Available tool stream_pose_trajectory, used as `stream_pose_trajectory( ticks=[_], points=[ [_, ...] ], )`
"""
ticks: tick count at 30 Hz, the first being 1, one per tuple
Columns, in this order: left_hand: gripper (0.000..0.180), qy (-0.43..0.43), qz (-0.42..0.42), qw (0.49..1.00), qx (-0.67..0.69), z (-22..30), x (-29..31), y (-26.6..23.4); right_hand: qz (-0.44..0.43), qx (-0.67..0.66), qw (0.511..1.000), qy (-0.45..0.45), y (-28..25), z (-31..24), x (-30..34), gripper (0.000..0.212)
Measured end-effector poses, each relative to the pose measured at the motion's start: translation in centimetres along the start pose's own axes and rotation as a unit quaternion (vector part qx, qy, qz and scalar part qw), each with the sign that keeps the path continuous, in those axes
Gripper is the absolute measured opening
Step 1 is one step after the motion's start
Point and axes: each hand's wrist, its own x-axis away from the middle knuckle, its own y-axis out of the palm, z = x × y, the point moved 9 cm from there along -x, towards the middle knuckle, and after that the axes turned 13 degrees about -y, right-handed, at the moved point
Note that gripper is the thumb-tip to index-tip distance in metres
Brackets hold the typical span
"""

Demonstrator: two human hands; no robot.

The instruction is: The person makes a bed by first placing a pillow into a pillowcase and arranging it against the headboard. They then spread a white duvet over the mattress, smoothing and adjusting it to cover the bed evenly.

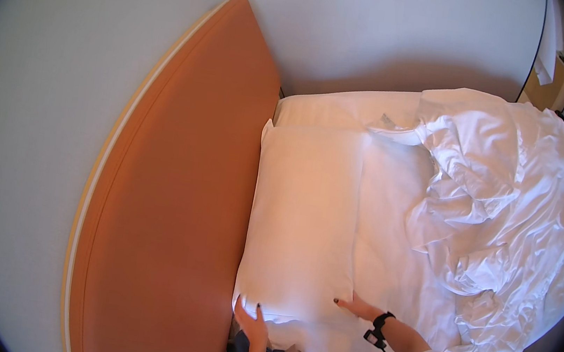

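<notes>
A long white pillow [305, 214] lies on the bed against the orange headboard [182, 185]. At its near left corner is my left hand [251, 321], touching the edge with thumb and fingers apart. My right hand [361, 307] rests at the near right corner, its thumb spread over the pillow's top and its other fingers partly hidden along the side. Both hands look open, one on each side of the pillow's near end. Dark straps with small devices circle both wrists.
A rumpled white duvet [492, 181] is heaped over the right part of the bed, on a white sheet [392, 196]. Pale walls [412, 37] stand behind and at the left. Wooden furniture [552, 86] shows at the far right.
</notes>
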Motion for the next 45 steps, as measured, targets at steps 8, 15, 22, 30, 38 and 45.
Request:
stream_pose_trajectory(
  ticks=[8,15,22,30,38,45],
  points=[
    [0.076,0.019,-0.114,0.979,-0.169,1.7,0.0,7.5,0.023,0.205,0.979,0.006,0.0,6.5,3.1,0.048],
    [0.079,0.015,-0.18,0.973,-0.145,-2.3,-0.7,6.5,-0.124,0.4,0.908,0.005,-2.0,8.6,6.0,0.044],
    [0.076,-0.023,-0.231,0.961,-0.153,-6.8,-1.4,4.9,-0.171,0.478,0.861,0.02,-4.1,11.6,10.5,0.043],
    [0.073,0.103,-0.125,0.98,-0.115,-0.1,-1.0,3.5,-0.075,0.5,0.863,0.006,-4.7,8.7,11.6,0.044],
    [0.078,0.1,-0.148,0.966,-0.188,8.6,1.2,5.2,0.211,0.387,0.885,-0.149,-3.6,-7.8,7.4,0.068],
    [0.083,0.123,-0.161,0.945,-0.256,10.3,0.7,7.7,0.2,0.386,0.881,-0.188,-1.5,-14.1,1.8,0.082]
  ],
)
